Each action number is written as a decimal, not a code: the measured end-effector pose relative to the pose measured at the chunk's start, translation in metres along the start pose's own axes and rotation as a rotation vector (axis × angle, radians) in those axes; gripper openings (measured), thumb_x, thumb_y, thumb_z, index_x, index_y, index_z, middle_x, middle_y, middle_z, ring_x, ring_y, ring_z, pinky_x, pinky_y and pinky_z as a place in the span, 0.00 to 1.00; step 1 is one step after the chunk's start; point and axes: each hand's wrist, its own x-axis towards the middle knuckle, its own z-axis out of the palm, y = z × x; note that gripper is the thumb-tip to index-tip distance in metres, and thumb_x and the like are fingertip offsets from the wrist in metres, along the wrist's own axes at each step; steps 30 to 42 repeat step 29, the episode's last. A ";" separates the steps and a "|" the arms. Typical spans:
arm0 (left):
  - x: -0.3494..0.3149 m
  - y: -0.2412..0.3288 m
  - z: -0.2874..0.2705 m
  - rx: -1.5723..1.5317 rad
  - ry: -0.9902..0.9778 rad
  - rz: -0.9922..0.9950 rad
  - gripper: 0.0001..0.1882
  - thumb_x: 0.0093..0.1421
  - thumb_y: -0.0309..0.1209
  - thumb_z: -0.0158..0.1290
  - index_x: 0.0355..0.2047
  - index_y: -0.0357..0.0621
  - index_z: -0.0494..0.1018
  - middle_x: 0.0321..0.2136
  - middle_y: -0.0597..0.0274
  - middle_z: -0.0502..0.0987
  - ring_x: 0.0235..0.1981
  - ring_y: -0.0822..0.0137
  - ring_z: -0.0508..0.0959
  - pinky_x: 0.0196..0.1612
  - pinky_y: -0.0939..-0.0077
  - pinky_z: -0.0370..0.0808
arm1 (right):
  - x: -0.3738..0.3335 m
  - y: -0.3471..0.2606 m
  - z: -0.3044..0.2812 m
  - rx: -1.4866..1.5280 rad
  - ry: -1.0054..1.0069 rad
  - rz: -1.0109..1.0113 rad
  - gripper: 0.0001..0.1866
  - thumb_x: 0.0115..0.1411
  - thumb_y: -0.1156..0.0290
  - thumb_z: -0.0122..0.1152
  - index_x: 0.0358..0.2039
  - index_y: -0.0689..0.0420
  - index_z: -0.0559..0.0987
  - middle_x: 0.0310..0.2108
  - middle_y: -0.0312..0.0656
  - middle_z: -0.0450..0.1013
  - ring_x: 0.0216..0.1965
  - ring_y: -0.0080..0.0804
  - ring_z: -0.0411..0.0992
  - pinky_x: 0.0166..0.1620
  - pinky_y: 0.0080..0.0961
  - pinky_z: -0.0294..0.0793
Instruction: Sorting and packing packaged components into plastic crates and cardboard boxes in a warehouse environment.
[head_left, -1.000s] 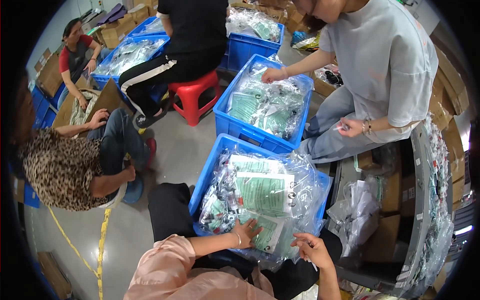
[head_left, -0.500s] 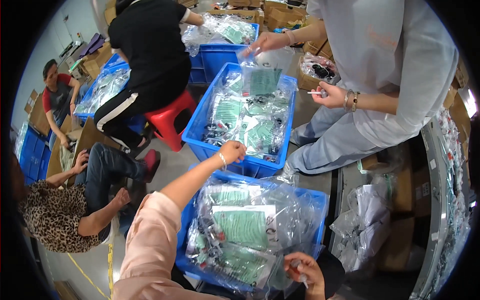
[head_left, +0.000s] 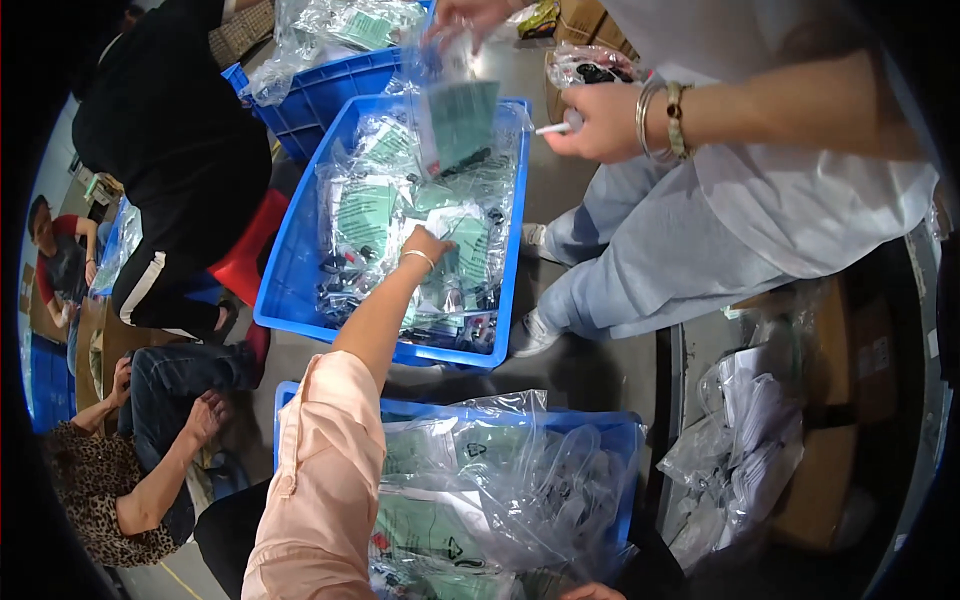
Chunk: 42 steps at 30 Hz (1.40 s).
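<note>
My left hand (head_left: 427, 243) reaches into the farther blue bin (head_left: 282, 283), its fingers bunched on a clear plastic bag (head_left: 458, 219) that shows white paper. Around it lie several similar clear bags with green printed sheets and small dark parts. Of my right hand (head_left: 592, 593) only a sliver shows at the lower edge; its fingers and anything in them are hidden. The nearer blue bin (head_left: 632, 440), below my left forearm, holds more bags, among them a clear bag with a green sheet (head_left: 425, 530).
Across the farther bin, a person in a pale top (head_left: 700, 230) dangles a green-sheeted bag (head_left: 462, 115) over it and holds a small white-tipped item (head_left: 560, 125). A red stool (head_left: 245, 250) and seated people are at left. Bagged papers (head_left: 745, 430) and cartons (head_left: 815, 490) stand at right.
My left hand has moved forward from the farther bin's near edge onto its bags. My right hand, earlier holding a small clear and white item, has dropped mostly out of view. The view has shifted.
</note>
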 end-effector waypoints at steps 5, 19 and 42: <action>-0.045 0.016 -0.042 -0.238 0.060 0.247 0.19 0.48 0.39 0.56 0.32 0.35 0.73 0.29 0.48 0.77 0.34 0.55 0.76 0.38 0.67 0.70 | -0.008 -0.002 0.016 0.052 0.169 0.024 0.20 0.56 0.68 0.53 0.44 0.68 0.66 0.17 0.36 0.64 0.12 0.14 0.56 0.17 0.13 0.56; -0.253 0.009 -0.350 -0.856 -0.271 0.527 0.12 0.57 0.31 0.50 0.40 0.38 0.72 0.30 0.72 0.74 0.31 0.82 0.70 0.36 0.85 0.67 | -0.008 0.018 0.052 -0.529 0.124 -0.262 0.15 0.53 0.75 0.55 0.43 0.61 0.70 0.29 0.38 0.69 0.13 0.18 0.61 0.15 0.16 0.60; -0.445 -0.062 -0.384 -0.501 -0.612 0.688 0.16 0.54 0.34 0.55 0.41 0.39 0.73 0.34 0.67 0.76 0.39 0.77 0.70 0.46 0.80 0.64 | -0.005 0.000 0.138 -0.997 -0.006 0.150 0.34 0.49 0.61 0.63 0.55 0.55 0.62 0.57 0.47 0.55 0.56 0.33 0.58 0.54 0.18 0.56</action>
